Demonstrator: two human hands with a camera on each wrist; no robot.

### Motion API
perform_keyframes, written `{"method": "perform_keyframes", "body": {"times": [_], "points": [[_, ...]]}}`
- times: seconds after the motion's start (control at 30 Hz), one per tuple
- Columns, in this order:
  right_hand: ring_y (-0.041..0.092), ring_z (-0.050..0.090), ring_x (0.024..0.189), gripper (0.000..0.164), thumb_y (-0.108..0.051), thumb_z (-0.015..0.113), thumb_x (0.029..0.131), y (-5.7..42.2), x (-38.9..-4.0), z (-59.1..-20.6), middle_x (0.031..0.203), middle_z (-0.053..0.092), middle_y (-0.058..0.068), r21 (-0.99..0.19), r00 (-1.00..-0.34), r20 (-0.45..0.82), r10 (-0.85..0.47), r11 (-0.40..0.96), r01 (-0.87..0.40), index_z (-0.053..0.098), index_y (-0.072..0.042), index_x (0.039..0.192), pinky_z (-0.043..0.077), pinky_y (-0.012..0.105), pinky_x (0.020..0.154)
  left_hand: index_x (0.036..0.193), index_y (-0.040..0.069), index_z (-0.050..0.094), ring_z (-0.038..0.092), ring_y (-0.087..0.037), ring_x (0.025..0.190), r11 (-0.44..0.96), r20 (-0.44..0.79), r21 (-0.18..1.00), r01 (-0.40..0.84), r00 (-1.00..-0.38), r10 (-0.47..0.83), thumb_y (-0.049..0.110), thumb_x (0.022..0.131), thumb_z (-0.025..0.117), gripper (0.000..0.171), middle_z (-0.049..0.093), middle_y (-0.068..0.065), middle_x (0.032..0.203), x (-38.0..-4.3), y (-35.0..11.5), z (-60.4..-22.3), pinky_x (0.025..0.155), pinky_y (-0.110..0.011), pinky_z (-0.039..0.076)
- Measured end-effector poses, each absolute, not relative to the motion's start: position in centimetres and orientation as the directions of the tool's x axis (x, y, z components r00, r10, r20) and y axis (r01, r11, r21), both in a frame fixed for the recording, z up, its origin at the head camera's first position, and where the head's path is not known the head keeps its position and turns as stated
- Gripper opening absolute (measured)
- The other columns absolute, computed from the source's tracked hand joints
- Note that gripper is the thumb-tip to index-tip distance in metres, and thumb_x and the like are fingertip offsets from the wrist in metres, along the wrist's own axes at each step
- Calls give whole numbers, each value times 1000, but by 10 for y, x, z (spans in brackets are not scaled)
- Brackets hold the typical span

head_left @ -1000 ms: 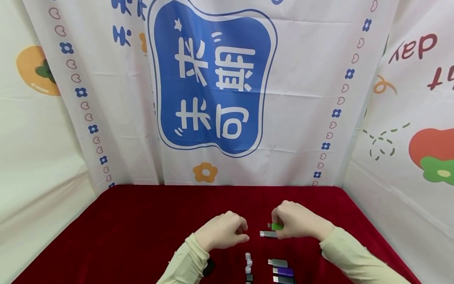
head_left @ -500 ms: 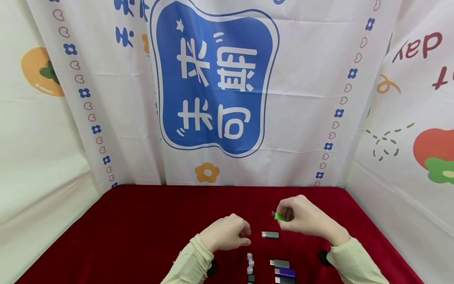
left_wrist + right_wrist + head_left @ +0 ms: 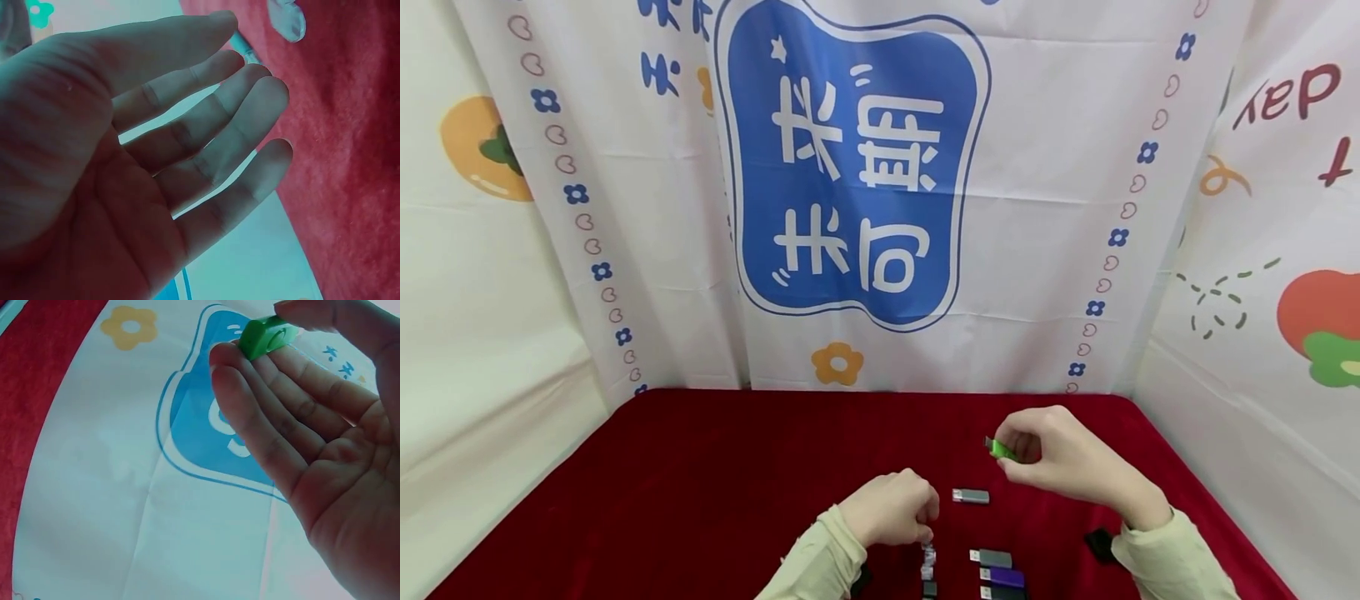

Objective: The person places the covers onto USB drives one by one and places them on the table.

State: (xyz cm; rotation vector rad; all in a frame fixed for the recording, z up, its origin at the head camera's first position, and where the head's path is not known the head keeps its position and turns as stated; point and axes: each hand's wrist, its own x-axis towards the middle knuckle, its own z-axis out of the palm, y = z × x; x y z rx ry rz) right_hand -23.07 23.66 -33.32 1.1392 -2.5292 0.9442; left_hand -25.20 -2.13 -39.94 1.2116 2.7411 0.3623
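Note:
In the head view my right hand (image 3: 1067,458) is raised above the red cloth, pinching a green USB stick (image 3: 1002,451) with its metal plug pointing left. The right wrist view has that green stick (image 3: 267,336) held between thumb and fingertips. My left hand (image 3: 891,508) hovers at the far end of a column of small clear caps (image 3: 928,572), fingers loosely bent. The left wrist view shows nothing between its thumb and fingers, with a clear cap (image 3: 289,20) beyond the fingertips. A grey USB stick (image 3: 972,497) lies on the cloth between the hands.
Nearer the front lie a grey-green USB stick (image 3: 991,558), a purple one (image 3: 1002,577) and a dark one (image 3: 1003,593), side by side. A dark cap (image 3: 929,588) ends the visible column. Printed white curtains (image 3: 1037,250) surround the red-covered table (image 3: 715,483).
My right hand has lifted the green USB stick off the table, up and to the right, away from the grey one. My left hand has moved slightly right and nearer, to the clear caps.

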Motion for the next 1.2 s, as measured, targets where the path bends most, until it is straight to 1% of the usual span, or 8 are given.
{"method": "perform_keyframes", "body": {"times": [0.13, 0.27, 0.6, 0.83, 1.03, 1.2], "points": [[6, 60, 63, 27, 1, 76, 80, 232, -227, -331, 77, 62, -13, -468, -662, 433, -612, 475, -745, 66, -23, 88, 54, 28, 57, 86, 17, 75, 54, 3, 64, 642, -6, 250, 725, -662, 750, 15, 81, 81, 8, 61, 14, 75, -252, -21, -402, 59, -16, 45], [6, 59, 63, 24, 0, 76, 80, 230, -226, -331, 78, 61, -13, -462, -655, 435, -618, 471, -752, 67, -20, 88, 54, 27, 57, 84, 17, 75, 53, 4, 64, 634, 8, 241, 735, -655, 755, 13, 80, 82, 9, 61, 15, 75, -253, -20, -404, 58, -15, 44], [6, 60, 64, 25, -1, 77, 81, 227, -227, -334, 79, 62, -13, -480, -666, 409, -624, 474, -738, 67, -22, 89, 54, 27, 58, 83, 17, 75, 54, 5, 65, 635, -4, 235, 736, -652, 758, 12, 78, 84, 11, 62, 15, 74, -255, -20, -408, 59, -14, 45], [5, 60, 63, 22, -1, 76, 80, 226, -227, -334, 79, 62, -13, -467, -657, 421, -625, 472, -748, 67, -19, 88, 54, 27, 57, 83, 17, 75, 53, 5, 65, 639, -13, 241, 731, -656, 755, 12, 77, 85, 13, 62, 14, 74, -255, -19, -409, 58, -14, 44], [6, 59, 63, 23, -1, 76, 81, 226, -227, -334, 79, 62, -13, -472, -664, 415, -622, 477, -742, 67, -21, 89, 55, 29, 58, 81, 19, 74, 53, 5, 64, 644, -1, 219, 734, -659, 752, 12, 75, 86, 14, 61, 14, 73, -255, -19, -411, 58, -14, 44], [6, 60, 63, 24, -1, 77, 81, 226, -226, -333, 79, 62, -13, -476, -674, 402, -620, 487, -732, 67, -22, 89, 55, 29, 58, 82, 18, 74, 53, 5, 65, 633, -7, 235, 738, -650, 760, 11, 75, 86, 15, 61, 15, 74, -257, -19, -413, 58, -14, 44]]}}
